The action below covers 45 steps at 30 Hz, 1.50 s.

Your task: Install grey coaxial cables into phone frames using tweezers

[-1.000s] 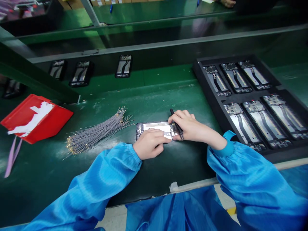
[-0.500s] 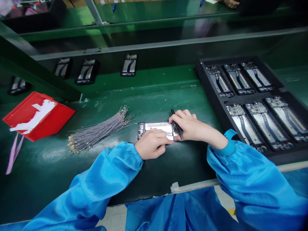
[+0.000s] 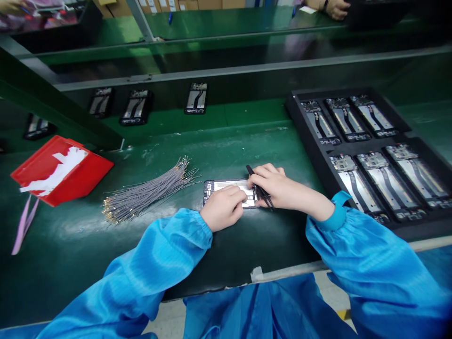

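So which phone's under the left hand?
The phone between wire bundle and black tray, left hand over it; the others lie in that tray or farther back.

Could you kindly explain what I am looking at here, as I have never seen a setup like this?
There is no machine here: a person in blue sleeves works with bare hands. The view comes from one camera worn on the head, looking forward and down. On the green bench, the left hand rests on an opened phone-like device, partly covering it. The right hand, at the device's right end, holds what look like black tweezers. To the left lie a bundle of thin grey wires and a red box. On the right, a black tray holds six similar units.
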Each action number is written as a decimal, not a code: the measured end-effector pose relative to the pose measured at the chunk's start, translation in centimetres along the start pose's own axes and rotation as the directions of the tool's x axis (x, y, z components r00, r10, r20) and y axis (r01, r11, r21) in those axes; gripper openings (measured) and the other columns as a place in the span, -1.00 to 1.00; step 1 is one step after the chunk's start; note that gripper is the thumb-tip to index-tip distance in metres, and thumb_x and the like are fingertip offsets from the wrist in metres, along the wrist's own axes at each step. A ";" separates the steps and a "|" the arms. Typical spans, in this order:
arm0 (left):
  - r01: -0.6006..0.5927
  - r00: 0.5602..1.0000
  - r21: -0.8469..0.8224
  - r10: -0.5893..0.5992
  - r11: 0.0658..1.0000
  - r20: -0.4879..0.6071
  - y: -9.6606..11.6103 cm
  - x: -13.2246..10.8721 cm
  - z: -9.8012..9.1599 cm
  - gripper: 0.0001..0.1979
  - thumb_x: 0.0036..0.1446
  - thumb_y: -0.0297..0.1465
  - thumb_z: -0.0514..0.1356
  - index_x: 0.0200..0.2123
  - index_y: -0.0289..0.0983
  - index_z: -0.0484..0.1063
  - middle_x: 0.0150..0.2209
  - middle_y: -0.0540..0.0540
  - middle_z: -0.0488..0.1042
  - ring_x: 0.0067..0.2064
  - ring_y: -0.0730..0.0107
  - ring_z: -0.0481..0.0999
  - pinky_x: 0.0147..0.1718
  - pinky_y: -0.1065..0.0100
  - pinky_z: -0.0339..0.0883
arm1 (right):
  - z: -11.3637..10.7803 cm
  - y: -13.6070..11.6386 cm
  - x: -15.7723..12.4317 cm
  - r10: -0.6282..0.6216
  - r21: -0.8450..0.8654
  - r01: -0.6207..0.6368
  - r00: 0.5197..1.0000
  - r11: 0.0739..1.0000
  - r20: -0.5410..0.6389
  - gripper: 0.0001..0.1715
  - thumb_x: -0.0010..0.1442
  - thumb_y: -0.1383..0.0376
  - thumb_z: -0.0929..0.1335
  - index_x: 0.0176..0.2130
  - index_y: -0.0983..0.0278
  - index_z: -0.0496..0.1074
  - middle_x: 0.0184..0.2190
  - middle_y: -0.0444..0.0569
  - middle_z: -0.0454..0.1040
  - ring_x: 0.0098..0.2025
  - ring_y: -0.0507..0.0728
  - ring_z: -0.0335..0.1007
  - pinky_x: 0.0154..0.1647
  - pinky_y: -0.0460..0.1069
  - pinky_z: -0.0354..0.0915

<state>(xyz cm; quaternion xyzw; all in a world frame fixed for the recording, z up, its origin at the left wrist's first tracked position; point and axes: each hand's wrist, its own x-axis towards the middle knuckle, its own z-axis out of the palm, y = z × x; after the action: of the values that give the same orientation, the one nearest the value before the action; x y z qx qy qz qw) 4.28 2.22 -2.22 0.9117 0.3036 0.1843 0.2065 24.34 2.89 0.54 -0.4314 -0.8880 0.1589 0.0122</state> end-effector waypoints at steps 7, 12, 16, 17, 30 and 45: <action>0.021 1.000 0.045 -0.022 0.999 0.015 0.1 0.1 -0.1 -0.86 0.00 -0.53 -0.01 -0.42 -0.29 0.32 -0.44 -0.06 0.34 -0.35 0.35 0.31 -0.34 0.37 0.24 | -0.6 -0.6 0.3 -0.029 -0.111 0.031 0.999 0.993 0.018 -0.69 0.05 0.23 0.37 -0.20 0.23 0.24 -0.14 0.05 0.25 -0.11 0.22 0.08 -0.39 -0.05 -0.07; 0.028 0.999 0.059 -0.030 0.998 0.036 0.2 0.3 -0.2 -0.86 0.00 -0.54 -0.02 -0.42 -0.29 0.32 -0.44 -0.06 0.34 -0.35 0.35 0.32 -0.35 0.36 0.24 | -1.0 -1.2 0.7 -0.056 -0.195 0.063 0.998 0.979 0.042 -0.78 0.08 0.34 0.31 -0.21 0.25 0.23 -0.13 0.06 0.26 -0.14 0.21 0.11 -0.45 -0.06 -0.11; 0.027 0.999 0.062 -0.030 0.998 0.044 0.3 0.4 -0.3 -0.85 -0.01 -0.54 -0.02 -0.43 -0.28 0.32 -0.44 -0.06 0.34 -0.36 0.36 0.32 -0.35 0.37 0.25 | -1.5 -1.9 0.9 -0.040 -0.217 0.050 0.998 0.975 0.052 -0.78 0.10 0.37 0.27 -0.19 0.26 0.23 -0.11 0.09 0.26 -0.15 0.20 0.13 -0.49 -0.06 -0.15; 0.026 0.999 0.062 -0.029 0.998 0.043 0.3 0.4 -0.3 -0.85 0.00 -0.54 -0.02 -0.43 -0.28 0.32 -0.44 -0.05 0.34 -0.36 0.36 0.32 -0.35 0.37 0.25 | -1.6 -2.0 0.9 -0.039 -0.218 0.050 0.998 0.975 0.055 -0.79 0.11 0.37 0.26 -0.18 0.27 0.24 -0.11 0.10 0.26 -0.16 0.20 0.13 -0.50 -0.06 -0.16; 0.019 0.999 0.063 -0.021 0.998 0.035 0.2 0.3 -0.2 -0.85 0.00 -0.52 0.00 -0.41 -0.29 0.35 -0.43 -0.07 0.35 -0.34 0.34 0.33 -0.33 0.36 0.26 | -1.6 -2.1 0.9 -0.032 -0.226 0.049 0.996 0.973 0.078 -0.80 0.12 0.34 0.27 -0.19 0.26 0.22 -0.18 0.06 0.26 -0.17 0.20 0.14 -0.49 -0.07 -0.10; -0.149 0.985 0.008 0.148 0.989 0.089 -0.2 0.0 -0.4 -0.83 -0.04 -0.52 -0.01 -0.45 -0.25 0.36 -0.47 -0.01 0.37 -0.37 0.37 0.31 -0.35 0.37 0.19 | -2.2 -3.7 1.7 0.149 -0.151 -0.122 0.973 0.981 0.179 -0.67 -0.01 0.42 0.27 -0.18 0.25 0.20 -0.11 0.10 0.22 -0.16 0.22 0.11 -0.45 -0.05 0.01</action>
<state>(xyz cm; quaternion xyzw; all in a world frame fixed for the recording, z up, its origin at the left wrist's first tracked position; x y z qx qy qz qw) 4.00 2.43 -1.99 0.9406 0.2266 0.1564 0.1987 20.84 2.69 3.54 -0.4738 -0.8625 0.1371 -0.1132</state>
